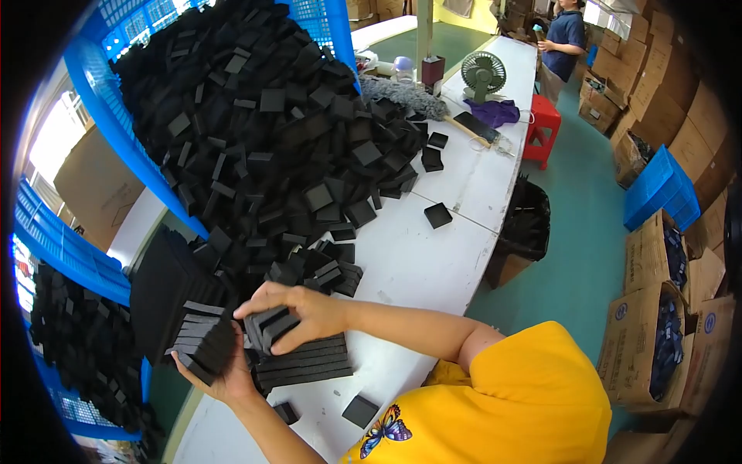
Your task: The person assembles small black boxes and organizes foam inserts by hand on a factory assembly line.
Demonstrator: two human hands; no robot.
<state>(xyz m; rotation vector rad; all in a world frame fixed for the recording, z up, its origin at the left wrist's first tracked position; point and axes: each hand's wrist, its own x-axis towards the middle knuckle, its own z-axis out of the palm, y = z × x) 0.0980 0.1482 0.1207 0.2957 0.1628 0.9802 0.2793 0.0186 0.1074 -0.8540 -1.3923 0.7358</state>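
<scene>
My left hand (234,377) is wrapped around a row of black foam blocks (202,334), held pressed together at the table's left side. Just right of it, my right hand (305,313) grips a short stack of black foam blocks (268,326) between thumb and fingers. Below my right hand, a neat row of the same blocks (305,362) lies on the white table (402,255). Two loose blocks sit nearer my body, one of them a flat square block (360,411). Beyond my hands spreads a large heap of black foam blocks (263,131).
The heap spills from a tipped blue crate (127,139); another blue crate (69,240) stands at left. Farther along are a small fan (483,73), a phone (475,126) and a purple cloth (495,113). A red stool (543,127), cartons (645,348) and a person (563,50) are at right.
</scene>
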